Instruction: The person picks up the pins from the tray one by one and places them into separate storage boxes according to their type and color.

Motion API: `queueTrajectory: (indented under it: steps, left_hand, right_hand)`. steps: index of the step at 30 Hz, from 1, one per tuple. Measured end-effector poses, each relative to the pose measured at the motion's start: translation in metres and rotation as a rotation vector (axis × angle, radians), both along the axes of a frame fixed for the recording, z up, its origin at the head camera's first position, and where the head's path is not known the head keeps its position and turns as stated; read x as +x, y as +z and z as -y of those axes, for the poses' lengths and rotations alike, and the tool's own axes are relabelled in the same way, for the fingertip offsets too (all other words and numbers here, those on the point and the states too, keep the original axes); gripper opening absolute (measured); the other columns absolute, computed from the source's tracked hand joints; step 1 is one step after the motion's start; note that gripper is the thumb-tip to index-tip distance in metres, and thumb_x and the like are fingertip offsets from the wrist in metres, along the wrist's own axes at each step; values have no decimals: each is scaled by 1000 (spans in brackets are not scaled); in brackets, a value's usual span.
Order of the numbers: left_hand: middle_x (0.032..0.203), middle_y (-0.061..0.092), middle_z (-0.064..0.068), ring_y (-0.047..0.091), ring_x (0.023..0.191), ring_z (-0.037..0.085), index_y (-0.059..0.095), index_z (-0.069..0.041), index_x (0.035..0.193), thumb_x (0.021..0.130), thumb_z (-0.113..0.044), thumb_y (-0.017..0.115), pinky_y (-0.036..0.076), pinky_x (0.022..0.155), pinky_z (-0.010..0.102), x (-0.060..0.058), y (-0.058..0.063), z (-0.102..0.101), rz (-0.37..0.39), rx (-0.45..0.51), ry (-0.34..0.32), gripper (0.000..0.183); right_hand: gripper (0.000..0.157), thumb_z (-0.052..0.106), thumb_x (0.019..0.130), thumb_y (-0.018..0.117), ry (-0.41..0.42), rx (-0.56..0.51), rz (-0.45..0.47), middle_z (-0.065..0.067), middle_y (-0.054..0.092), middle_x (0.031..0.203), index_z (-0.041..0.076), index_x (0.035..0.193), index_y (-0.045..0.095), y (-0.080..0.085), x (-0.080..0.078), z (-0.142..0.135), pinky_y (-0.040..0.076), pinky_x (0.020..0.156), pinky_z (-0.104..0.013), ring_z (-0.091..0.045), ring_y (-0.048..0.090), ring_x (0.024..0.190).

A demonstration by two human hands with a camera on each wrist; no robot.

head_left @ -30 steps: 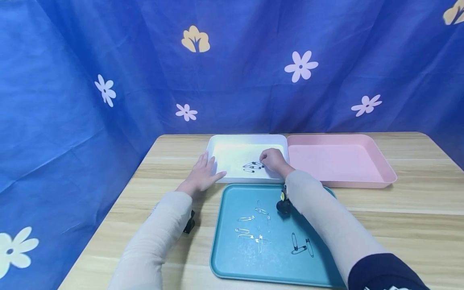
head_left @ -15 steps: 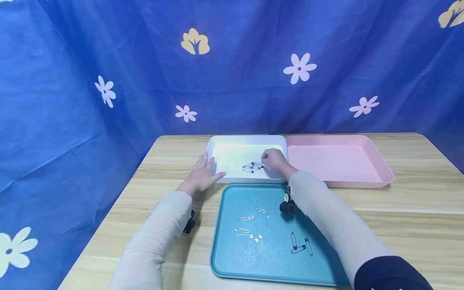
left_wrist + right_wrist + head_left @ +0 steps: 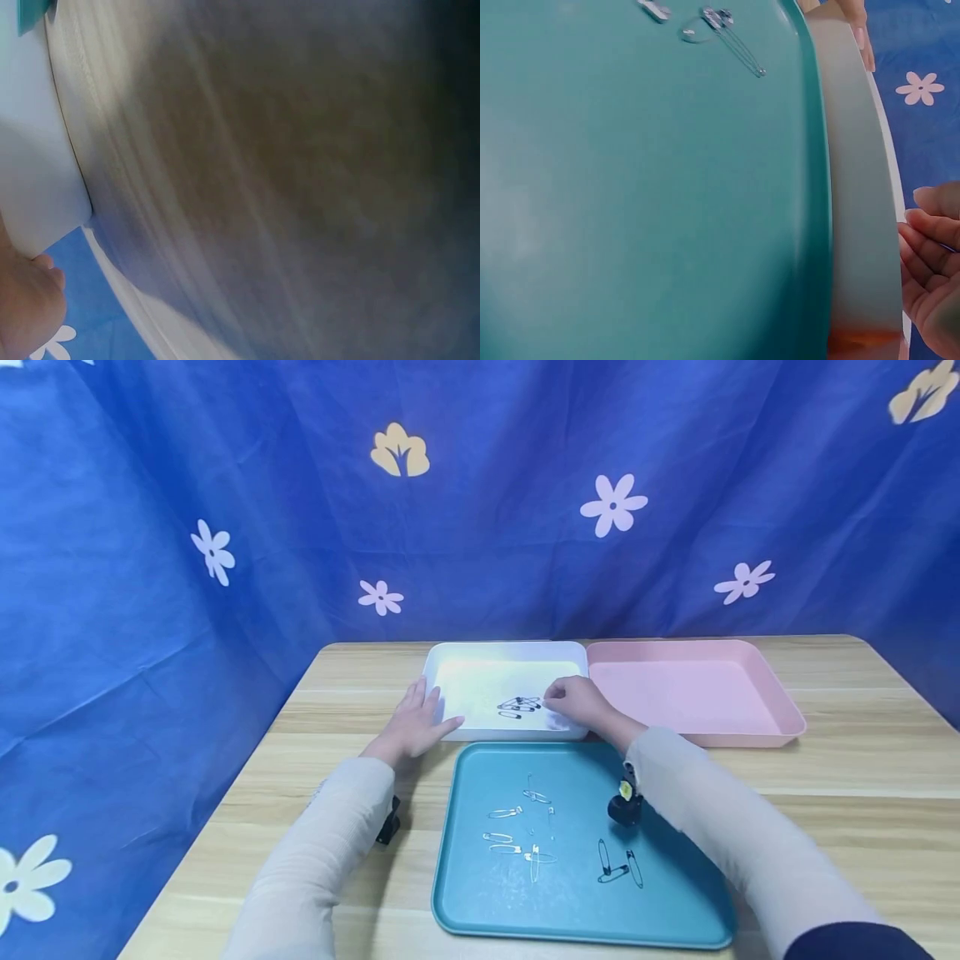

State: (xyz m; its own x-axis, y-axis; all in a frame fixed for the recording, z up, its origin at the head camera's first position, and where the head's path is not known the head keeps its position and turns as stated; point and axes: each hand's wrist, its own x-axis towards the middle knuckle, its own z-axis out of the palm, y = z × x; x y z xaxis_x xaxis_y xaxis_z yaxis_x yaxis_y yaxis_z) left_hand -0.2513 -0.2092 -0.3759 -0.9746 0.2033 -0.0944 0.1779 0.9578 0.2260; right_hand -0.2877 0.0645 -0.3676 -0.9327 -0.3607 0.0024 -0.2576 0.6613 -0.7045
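My left hand [image 3: 411, 725] rests at the left side of the white tray [image 3: 480, 672], fingers straight and spread, thumb along the near edge. Over the right part of that tray hovers my right hand [image 3: 583, 702], its fingers loosely bent. Nothing shows between thumb and fingertips of the right hand [image 3: 934, 259] in the right wrist view. Several black safety pins [image 3: 519, 703] lie in a small cluster just left of those fingertips. On the teal tray [image 3: 547, 910] are several silver safety pins [image 3: 538, 858], with 3 black safety pins [image 3: 615, 874] to their right.
A pink tray [image 3: 690, 693] stands against the right side of the white one. The wooden table [image 3: 847, 793] extends to both sides. Behind it hangs a blue curtain [image 3: 480, 543] with a flower print. Small wrist cameras [image 3: 624, 806] hang beneath the forearms.
My right hand has drawn slightly right, away from the black safety pins in the white tray. My left hand stays at the tray's edge. The head view has shifted a little.
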Motion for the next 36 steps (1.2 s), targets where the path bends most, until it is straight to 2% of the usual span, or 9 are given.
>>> queueTrajectory:
  steps: [4,11,14,22,36]
  left_hand:
    - [140,-6,23,-4,127,37,13,2,136,82,-64,26,6,101,47,0,1,0,3,2,0,87]
    - [140,-7,23,-3,127,37,13,2,136,82,-64,28,5,101,47,1,1,0,2,15,3,87]
    - [140,-7,23,-4,126,37,13,3,136,82,-63,28,5,101,48,2,1,1,1,23,3,86]
    - [140,-7,23,-2,126,38,13,2,136,81,-65,26,6,101,48,3,0,1,-3,8,-3,87]
    - [140,-6,24,-3,126,38,13,3,136,82,-63,27,5,101,48,0,0,0,-12,6,-15,86]
  right_hand:
    - [15,15,83,57,8,-16,14,-7,62,88,3,88,63,2,10,-10,42,77,-34,-20,54,83]
    - [14,14,82,57,51,-47,24,-6,62,84,2,89,62,4,25,-23,46,61,-27,-16,53,73]
    - [16,14,82,57,64,-52,17,-7,62,85,1,91,62,7,31,-26,47,59,-27,-16,53,71]
    - [17,14,81,58,77,-61,-13,-6,62,86,1,91,62,10,45,-35,43,76,-34,-18,53,81]
    - [18,14,81,59,111,-110,59,-2,60,86,1,94,62,9,77,-59,43,72,-31,-16,52,79]
